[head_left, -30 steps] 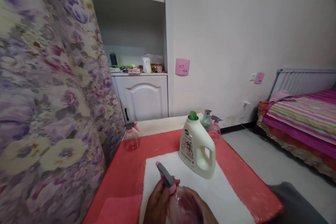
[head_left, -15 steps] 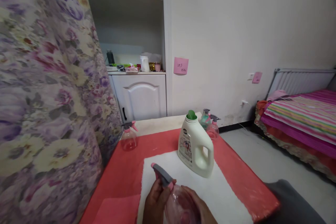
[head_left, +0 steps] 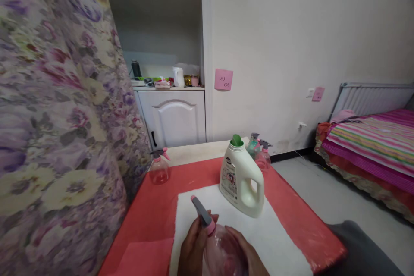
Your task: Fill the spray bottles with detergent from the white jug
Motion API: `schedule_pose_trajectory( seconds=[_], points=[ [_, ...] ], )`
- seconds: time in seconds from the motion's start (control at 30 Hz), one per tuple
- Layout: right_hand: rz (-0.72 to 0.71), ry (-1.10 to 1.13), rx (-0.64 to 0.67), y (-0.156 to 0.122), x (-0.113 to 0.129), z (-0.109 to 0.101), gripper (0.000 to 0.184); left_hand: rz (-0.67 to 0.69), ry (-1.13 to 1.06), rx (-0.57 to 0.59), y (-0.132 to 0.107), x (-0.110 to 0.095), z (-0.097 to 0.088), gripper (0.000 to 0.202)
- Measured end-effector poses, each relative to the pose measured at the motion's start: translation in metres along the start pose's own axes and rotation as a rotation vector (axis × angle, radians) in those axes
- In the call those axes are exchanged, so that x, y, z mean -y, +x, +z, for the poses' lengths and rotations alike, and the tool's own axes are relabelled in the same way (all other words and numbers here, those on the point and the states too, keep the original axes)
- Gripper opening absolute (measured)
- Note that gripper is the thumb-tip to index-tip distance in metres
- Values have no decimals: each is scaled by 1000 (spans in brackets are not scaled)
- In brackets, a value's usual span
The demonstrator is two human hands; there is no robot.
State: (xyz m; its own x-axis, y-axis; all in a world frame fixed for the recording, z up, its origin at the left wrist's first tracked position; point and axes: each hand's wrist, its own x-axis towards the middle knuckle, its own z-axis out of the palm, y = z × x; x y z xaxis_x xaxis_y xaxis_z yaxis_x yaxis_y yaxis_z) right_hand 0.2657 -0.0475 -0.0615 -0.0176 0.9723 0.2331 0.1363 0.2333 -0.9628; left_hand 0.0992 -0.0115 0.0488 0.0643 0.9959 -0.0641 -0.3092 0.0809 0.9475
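A clear pink spray bottle (head_left: 223, 252) with a grey and pink spray head is tilted between my hands at the bottom of the view. My left hand (head_left: 194, 246) has its fingers wrapped round the neck, just under the spray head. Against the bottle's right side lies my right hand (head_left: 247, 250), gripping its body. Beyond them a large cream detergent jug (head_left: 242, 181) stands upright, its open mouth showing a green piece (head_left: 236, 140). The bottle's lower end is cut off by the frame.
Another pink spray bottle (head_left: 159, 170) stands at the table's far left. A green spray bottle (head_left: 253, 146) and a pink one (head_left: 263, 159) stand behind the jug. A white cloth (head_left: 190, 207) lies on the red table cover (head_left: 142, 211). A floral curtain (head_left: 64, 116) hangs at left.
The spray head has turned slightly, its nozzle end shifting right and a little nearer upright. My left hand has moved slightly with it at the neck. The jug and other bottles have stayed put.
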Motion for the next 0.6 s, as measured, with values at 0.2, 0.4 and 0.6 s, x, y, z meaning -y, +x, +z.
schedule_pose_trajectory(
  seconds=[0.2,0.4,0.6],
  points=[
    [2,-6,12,0,-12,-1,88,-3,-22,16,1,2,0,46],
    [4,1,19,0,-9,-3,98,-9,-24,-13,-4,-5,3,47],
    [74,0,-33,-2,3,4,82,9,44,-6,1,3,-2,48]
  ],
)
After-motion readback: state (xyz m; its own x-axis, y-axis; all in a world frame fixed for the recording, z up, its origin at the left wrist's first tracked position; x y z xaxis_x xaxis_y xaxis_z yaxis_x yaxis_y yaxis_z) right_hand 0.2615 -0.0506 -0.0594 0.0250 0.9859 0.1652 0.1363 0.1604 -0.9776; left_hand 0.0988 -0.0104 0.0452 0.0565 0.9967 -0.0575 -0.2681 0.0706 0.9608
